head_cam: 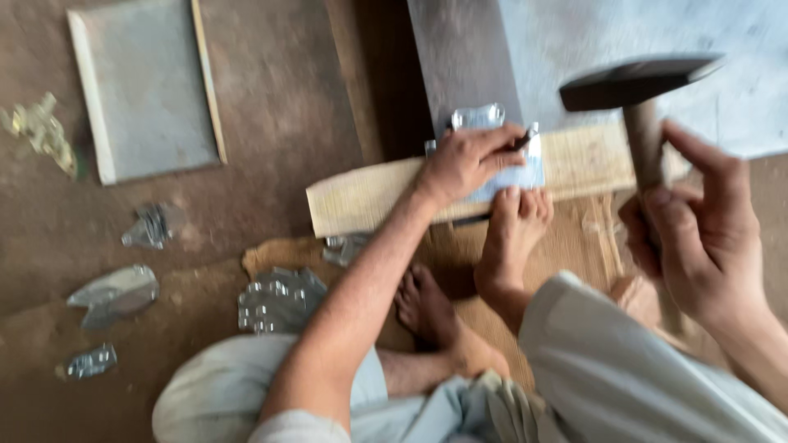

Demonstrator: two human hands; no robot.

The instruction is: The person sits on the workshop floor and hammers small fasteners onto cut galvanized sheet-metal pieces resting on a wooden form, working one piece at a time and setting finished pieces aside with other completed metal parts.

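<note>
My left hand (469,161) presses on a thin shiny metal piece (515,168) lying on a pale wooden plank (369,197), and pinches a small dark nail-like tool at its fingertips. My right hand (698,238) grips the wooden handle of a hammer (636,82), whose dark head is raised above and to the right of the plank. The toes of my right foot (513,234) rest on the plank's near edge, just below the metal piece. My left foot (427,308) lies on the ground behind it.
Several cut shiny metal pieces (279,299) lie on the dirt floor at left, others (115,291) farther left. A flat grey panel with a pale frame (148,86) lies at the upper left. A grey slab (591,49) fills the upper right.
</note>
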